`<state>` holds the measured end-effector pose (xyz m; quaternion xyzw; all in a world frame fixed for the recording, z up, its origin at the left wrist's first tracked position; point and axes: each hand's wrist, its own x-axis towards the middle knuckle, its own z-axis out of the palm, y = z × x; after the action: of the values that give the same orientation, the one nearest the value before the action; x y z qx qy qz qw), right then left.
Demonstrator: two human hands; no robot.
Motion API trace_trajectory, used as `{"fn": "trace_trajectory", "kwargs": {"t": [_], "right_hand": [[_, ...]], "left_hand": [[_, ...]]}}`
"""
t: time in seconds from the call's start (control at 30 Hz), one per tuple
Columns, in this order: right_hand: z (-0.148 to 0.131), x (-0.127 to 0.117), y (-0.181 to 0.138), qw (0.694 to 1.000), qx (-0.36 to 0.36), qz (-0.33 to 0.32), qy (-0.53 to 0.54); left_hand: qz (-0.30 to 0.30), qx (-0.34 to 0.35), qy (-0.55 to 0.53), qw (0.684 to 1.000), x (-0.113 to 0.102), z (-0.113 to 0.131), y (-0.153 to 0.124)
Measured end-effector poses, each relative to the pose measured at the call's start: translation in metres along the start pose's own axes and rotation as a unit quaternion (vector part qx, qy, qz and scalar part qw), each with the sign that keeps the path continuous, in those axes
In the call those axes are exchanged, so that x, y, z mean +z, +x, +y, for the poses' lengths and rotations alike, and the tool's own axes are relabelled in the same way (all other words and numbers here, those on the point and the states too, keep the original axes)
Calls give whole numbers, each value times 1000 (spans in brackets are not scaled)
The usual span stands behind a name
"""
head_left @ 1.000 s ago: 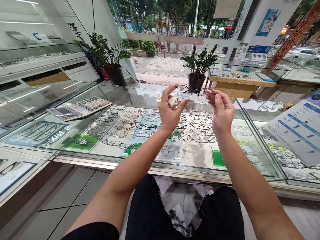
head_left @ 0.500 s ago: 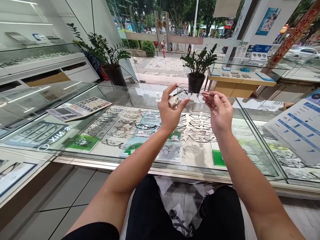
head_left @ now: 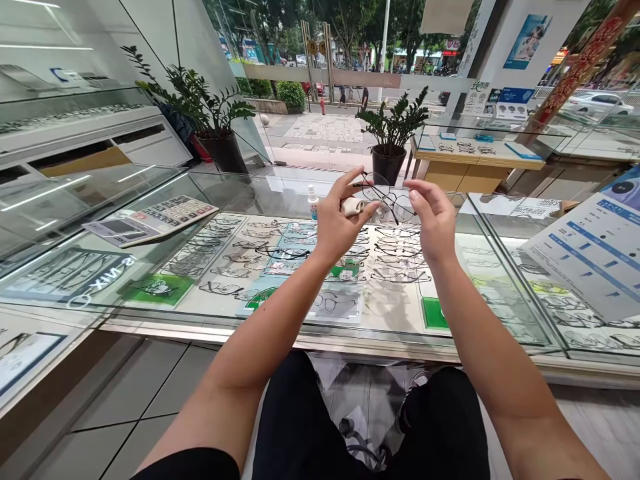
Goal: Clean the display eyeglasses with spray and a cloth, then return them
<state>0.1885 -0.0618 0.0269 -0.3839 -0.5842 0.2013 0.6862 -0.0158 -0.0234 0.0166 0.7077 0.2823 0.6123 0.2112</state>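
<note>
A thin black-rimmed pair of glasses [head_left: 387, 195] is held up in front of me over the glass display counter [head_left: 260, 200]. My left hand [head_left: 336, 223] pinches its left end between thumb and forefinger, with a small wad of beige cloth [head_left: 351, 206] tucked in the same fingers. My right hand [head_left: 434, 217] is at the frame's right end, fingers curled and touching it. The glasses are tilted, right lens lower.
Under the counter glass lie rows of spectacle frames [head_left: 280, 253]. A calculator [head_left: 150, 219] rests on the counter at left and a small spray bottle [head_left: 313, 203] stands behind my left hand. Two potted plants [head_left: 390, 133] stand beyond; a leaflet board [head_left: 590, 257] is at right.
The glasses have turned from level to tilted, and my right hand has slid inward along the frame. The view shifted slightly down and right.
</note>
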Motion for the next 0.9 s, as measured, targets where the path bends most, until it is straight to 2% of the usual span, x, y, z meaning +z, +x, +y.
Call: {"fn": "trace_trajectory", "kwargs": {"t": [0.27,0.53,0.77,0.9], "right_hand": [[3,2,3,991,108,-68,42],[8,-2,7,964,201,-110,131],[7,0,6,965,202,-80,144],[7,-1,7,975,174,-9,135]], "left_hand": [[-52,-2,-20,998,-2,5,0],[-75,-31,-53,995,-5,13,4],[-78,-44,-51,995,-3,16,1],[-14,-29,-3,999,-2,18,1]]}}
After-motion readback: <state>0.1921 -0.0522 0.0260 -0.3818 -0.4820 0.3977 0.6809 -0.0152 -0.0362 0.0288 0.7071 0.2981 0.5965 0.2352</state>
